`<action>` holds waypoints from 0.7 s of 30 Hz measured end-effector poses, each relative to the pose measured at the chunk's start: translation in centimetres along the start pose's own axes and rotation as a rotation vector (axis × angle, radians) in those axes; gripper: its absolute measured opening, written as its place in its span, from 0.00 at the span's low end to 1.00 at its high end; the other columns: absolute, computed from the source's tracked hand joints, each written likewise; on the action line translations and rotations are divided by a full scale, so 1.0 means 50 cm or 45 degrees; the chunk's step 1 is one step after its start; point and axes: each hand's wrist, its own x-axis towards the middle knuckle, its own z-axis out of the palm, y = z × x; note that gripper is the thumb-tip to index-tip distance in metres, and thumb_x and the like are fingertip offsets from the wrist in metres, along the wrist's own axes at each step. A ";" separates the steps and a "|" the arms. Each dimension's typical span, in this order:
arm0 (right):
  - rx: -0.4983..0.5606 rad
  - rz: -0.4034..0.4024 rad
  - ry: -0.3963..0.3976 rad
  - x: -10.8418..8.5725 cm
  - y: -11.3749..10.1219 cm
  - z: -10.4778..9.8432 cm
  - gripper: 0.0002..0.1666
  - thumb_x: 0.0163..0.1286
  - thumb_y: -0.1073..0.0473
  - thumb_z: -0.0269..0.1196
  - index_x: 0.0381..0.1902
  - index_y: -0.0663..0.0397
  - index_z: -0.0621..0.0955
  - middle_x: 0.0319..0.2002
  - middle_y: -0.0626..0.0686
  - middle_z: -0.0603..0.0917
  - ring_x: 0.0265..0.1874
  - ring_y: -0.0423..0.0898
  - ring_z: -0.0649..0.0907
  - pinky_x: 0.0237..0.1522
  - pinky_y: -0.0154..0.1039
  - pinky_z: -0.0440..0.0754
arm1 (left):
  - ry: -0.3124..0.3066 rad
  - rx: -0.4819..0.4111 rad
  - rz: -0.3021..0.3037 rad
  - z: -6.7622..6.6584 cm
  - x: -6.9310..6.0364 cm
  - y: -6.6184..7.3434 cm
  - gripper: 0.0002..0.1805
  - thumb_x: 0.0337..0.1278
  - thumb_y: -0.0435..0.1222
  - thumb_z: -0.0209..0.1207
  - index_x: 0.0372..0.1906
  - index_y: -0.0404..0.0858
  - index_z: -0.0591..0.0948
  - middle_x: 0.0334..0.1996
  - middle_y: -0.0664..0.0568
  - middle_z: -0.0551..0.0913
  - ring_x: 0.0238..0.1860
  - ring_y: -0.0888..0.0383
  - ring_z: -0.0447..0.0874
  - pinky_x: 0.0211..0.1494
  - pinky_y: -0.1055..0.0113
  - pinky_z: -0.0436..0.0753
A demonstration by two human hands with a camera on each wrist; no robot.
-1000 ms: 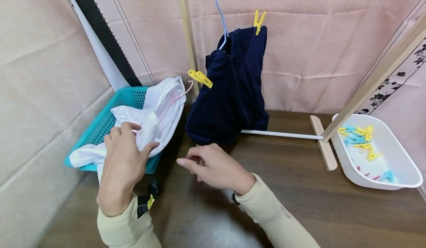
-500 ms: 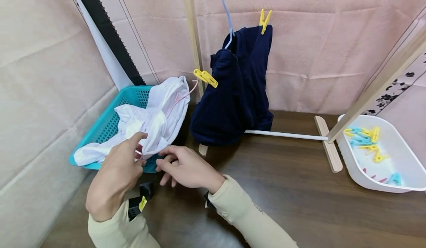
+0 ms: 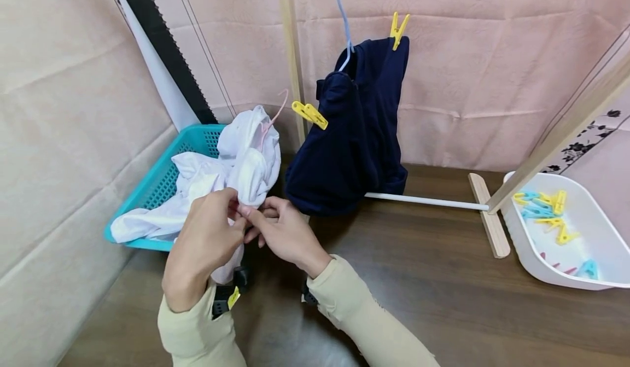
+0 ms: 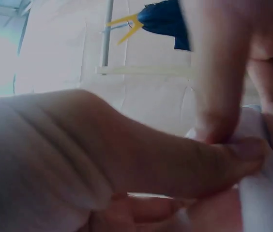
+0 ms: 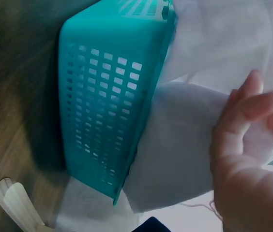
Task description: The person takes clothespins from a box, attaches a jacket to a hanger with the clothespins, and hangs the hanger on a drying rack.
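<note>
A white garment (image 3: 253, 170) spills over the near right side of the teal basket (image 3: 147, 192), with a pink hanger (image 3: 279, 110) sticking up out of its far end. My left hand (image 3: 204, 241) pinches the garment's near edge; its thumb presses on the white cloth (image 4: 262, 193) in the left wrist view. Close against it, my right hand (image 3: 287, 233) pinches the same edge with thumb and fingers. The right wrist view has the right hand (image 5: 245, 145) in front of the cloth, its fingertips partly cut off by the frame. The exact piece between the fingertips is hidden.
Navy trousers (image 3: 364, 132) hang from a blue hanger (image 3: 343, 22) on a wooden rack, with yellow clothespins (image 3: 310, 115) on them. A white tub (image 3: 590, 236) of yellow, blue and pink clothespins stands at the right, beside the rack's wooden foot (image 3: 489, 216).
The right hand has moved left to meet the left hand at the garment's near edge. The cloth is now bunched up and lifted between them, and the pink hanger's hook points higher.
</note>
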 end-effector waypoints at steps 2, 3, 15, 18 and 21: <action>-0.026 0.024 0.008 -0.002 -0.001 -0.001 0.25 0.80 0.44 0.55 0.40 0.61 0.84 0.26 0.60 0.89 0.18 0.41 0.80 0.24 0.32 0.75 | -0.022 -0.065 -0.014 0.002 0.003 0.003 0.08 0.62 0.28 0.59 0.44 0.30 0.82 0.36 0.41 0.86 0.35 0.50 0.83 0.32 0.64 0.81; -0.045 0.036 0.010 -0.003 -0.002 -0.001 0.28 0.81 0.43 0.53 0.38 0.61 0.85 0.24 0.61 0.89 0.16 0.41 0.80 0.22 0.32 0.74 | -0.028 -0.085 -0.022 0.003 0.004 0.004 0.08 0.62 0.29 0.59 0.45 0.30 0.82 0.37 0.41 0.86 0.36 0.50 0.83 0.34 0.64 0.80; -0.041 -0.163 0.035 -0.020 -0.039 -0.004 0.24 0.85 0.52 0.46 0.71 0.52 0.73 0.41 0.57 0.89 0.27 0.47 0.86 0.29 0.36 0.83 | 0.174 -0.172 -0.089 -0.015 -0.020 0.018 0.15 0.63 0.32 0.61 0.53 0.31 0.80 0.41 0.41 0.86 0.43 0.49 0.83 0.39 0.67 0.80; -0.097 -0.282 0.008 -0.019 -0.042 -0.010 0.17 0.83 0.50 0.50 0.56 0.53 0.78 0.34 0.53 0.84 0.26 0.42 0.81 0.31 0.34 0.81 | 0.147 -0.194 -0.046 -0.013 -0.029 0.039 0.15 0.62 0.30 0.60 0.53 0.31 0.79 0.40 0.43 0.85 0.41 0.50 0.83 0.38 0.68 0.81; -0.131 -0.365 -0.008 -0.014 -0.042 -0.022 0.15 0.83 0.50 0.51 0.40 0.55 0.74 0.27 0.50 0.76 0.26 0.38 0.77 0.32 0.31 0.75 | 0.104 -0.183 -0.005 -0.009 -0.035 0.055 0.15 0.61 0.28 0.60 0.52 0.32 0.80 0.39 0.45 0.85 0.41 0.52 0.83 0.41 0.66 0.80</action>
